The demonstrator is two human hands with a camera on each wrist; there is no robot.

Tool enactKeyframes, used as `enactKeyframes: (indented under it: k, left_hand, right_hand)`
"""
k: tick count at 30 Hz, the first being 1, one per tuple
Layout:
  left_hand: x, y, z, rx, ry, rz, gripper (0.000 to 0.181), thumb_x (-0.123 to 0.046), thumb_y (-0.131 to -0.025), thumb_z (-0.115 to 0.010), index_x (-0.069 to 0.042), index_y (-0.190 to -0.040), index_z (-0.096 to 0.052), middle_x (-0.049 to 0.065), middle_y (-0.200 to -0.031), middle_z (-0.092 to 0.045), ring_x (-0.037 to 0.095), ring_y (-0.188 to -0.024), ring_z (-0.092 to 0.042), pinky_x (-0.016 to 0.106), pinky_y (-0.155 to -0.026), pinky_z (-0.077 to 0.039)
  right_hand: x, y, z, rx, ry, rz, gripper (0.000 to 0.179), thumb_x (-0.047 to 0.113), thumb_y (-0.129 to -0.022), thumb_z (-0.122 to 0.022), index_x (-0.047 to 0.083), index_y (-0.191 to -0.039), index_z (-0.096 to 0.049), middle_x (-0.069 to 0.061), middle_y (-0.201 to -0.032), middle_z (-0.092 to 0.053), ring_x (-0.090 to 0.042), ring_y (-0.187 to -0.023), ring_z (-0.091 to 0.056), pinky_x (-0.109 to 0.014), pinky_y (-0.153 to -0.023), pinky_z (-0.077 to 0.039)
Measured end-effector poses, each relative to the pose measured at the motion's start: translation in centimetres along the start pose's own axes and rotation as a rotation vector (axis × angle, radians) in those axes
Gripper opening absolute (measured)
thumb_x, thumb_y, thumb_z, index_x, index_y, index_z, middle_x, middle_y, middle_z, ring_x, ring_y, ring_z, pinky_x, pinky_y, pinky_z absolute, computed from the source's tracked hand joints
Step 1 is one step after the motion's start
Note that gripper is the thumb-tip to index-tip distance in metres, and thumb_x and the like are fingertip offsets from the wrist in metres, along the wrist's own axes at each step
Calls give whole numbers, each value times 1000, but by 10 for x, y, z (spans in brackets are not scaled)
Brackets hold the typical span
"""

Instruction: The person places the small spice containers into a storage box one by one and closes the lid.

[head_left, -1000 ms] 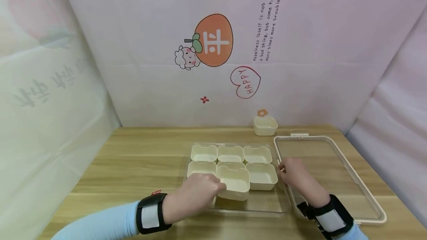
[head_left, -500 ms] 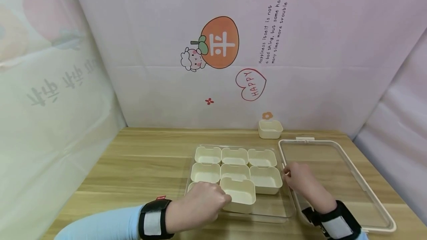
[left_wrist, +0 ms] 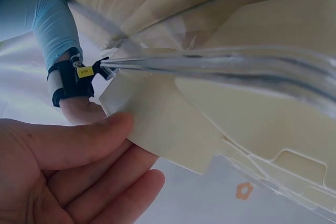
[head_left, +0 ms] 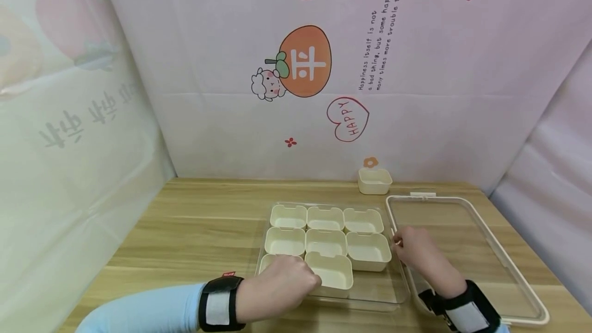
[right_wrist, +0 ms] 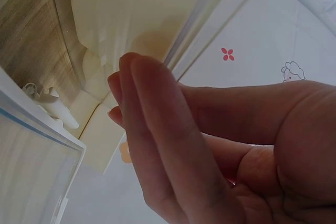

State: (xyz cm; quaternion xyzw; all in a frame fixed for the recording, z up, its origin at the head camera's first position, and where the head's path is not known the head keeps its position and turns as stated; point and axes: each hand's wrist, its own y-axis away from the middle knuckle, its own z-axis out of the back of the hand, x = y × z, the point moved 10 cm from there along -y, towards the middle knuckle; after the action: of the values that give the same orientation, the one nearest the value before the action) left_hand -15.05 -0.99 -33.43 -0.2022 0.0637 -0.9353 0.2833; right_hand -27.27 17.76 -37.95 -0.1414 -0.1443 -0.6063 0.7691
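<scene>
A clear tray (head_left: 353, 304) on the wooden table holds rows of small cream boxes (head_left: 325, 218). My left hand (head_left: 279, 287) pinches the wall of one cream box (head_left: 329, 271) at the front middle of the tray; thumb and fingers grip that box (left_wrist: 168, 119) in the left wrist view. It sits beside another cream box partly hidden by this hand. At the tray's right side, my right hand (head_left: 418, 253) holds the rim between thumb and curled fingers, as the right wrist view shows for the hand (right_wrist: 173, 145).
Right of the tray lies a clear lid with a white frame (head_left: 444, 198), partly under my right forearm. One more cream box (head_left: 375, 182) stands at the back against the printed cloth (head_left: 213, 132). Cloth walls also hang at both sides.
My left hand has brought its cream box lower, into the front middle spot, and the box has levelled out. The right hand keeps its place at the tray's edge. The head view has shifted slightly.
</scene>
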Motion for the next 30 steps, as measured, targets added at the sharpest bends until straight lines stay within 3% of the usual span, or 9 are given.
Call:
enactKeyframes:
  k: [14, 30]
  left_hand:
    - [-9, -1, -12, -19, -46, -35, 22, -9, -64, -70, -27, -59, -59, -13, -52, -55, 6, -43, -45, 23, -36, -27]
    - [-10, 0, -15, -21, 4, -45, 24, -6, -64, -68, -26, -57, -56, -14, -49, -51, 4, -41, -42, 23, -36, -23]
  right_hand:
    - [1, 1, 0, -21, -6, 22, 10, 0, -79, -61, 0, -80, -71, -5, -65, -67, -9, -49, -55, -28, -52, -46]
    - [-2, -1, -2, 6, -26, 1, 11, 1, -80, -60, -3, -85, -70, -8, -68, -68, -9, -49, -57, -29, -52, -47]
